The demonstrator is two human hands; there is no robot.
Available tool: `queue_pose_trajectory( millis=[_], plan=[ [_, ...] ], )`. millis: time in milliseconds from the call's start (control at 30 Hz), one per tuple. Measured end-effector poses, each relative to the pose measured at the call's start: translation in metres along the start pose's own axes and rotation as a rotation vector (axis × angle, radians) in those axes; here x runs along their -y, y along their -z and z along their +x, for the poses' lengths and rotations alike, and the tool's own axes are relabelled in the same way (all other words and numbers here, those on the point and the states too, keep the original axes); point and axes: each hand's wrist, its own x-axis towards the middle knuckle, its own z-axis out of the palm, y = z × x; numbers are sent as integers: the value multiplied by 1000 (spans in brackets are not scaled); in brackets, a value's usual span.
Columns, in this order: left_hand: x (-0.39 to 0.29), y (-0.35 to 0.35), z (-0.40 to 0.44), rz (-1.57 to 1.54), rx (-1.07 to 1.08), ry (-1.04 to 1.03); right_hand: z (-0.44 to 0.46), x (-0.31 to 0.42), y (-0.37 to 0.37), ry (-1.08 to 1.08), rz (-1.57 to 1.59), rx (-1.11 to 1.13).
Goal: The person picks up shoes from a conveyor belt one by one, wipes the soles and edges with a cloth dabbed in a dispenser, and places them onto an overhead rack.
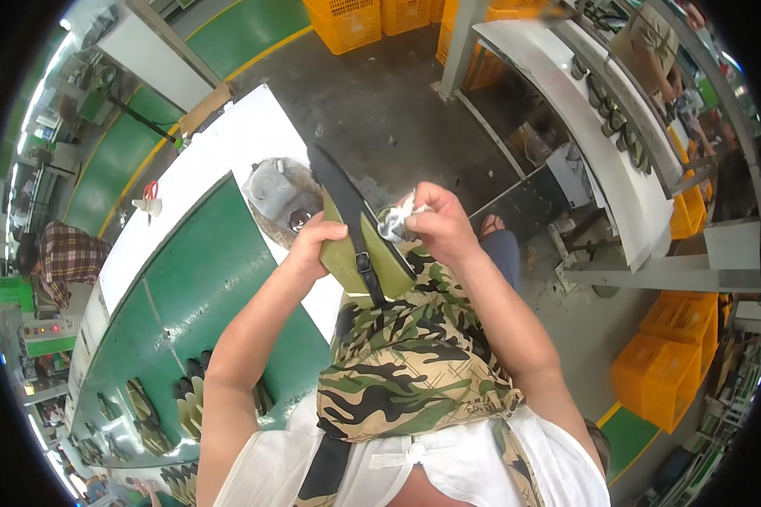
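Observation:
In the head view my left hand (313, 242) grips the near-left side of an olive-green boot (340, 264), thumb on top and fingers hidden beneath. A black strap with a metal buckle runs along the boot, which I hold above my camouflage apron (397, 363). My right hand (441, 226) pinches a crumpled white-and-grey rag (395, 225) close to the boot's right side; whether the rag touches it I cannot tell. Just beyond my left hand, a grey, stained pot-like container (277, 193) with a dark opening sits on the white table edge.
The worktable has a green surface (177, 291) with a white border; several olive and black boots (148, 414) lie on it. Red-handled scissors (150, 193) lie at its far side. Orange crates (664, 359) stand right and ahead. Shoes line a right-hand rack (613, 122). Another person (72, 253) is at left.

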Motion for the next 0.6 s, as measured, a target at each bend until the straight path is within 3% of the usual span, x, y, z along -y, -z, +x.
queue_pose_trajectory(
  millis=[200,333,433,500,600],
  plan=[
    [-7,-22,23,80,-75,-30,-24,25,47,-26,43,125],
    [-6,-26,43,-23,-24,-118,-17,24,62,-17,-50,-164],
    [-10,-24,50,121,-234,-99,-15,6,80,5,-171,-274],
    [-24,-39,57,305,-376,-136,-18,19,79,-18,39,-263],
    [-58,-72,82,405,-220,-314,-17,2,114,-27,270,-248]
  ],
)
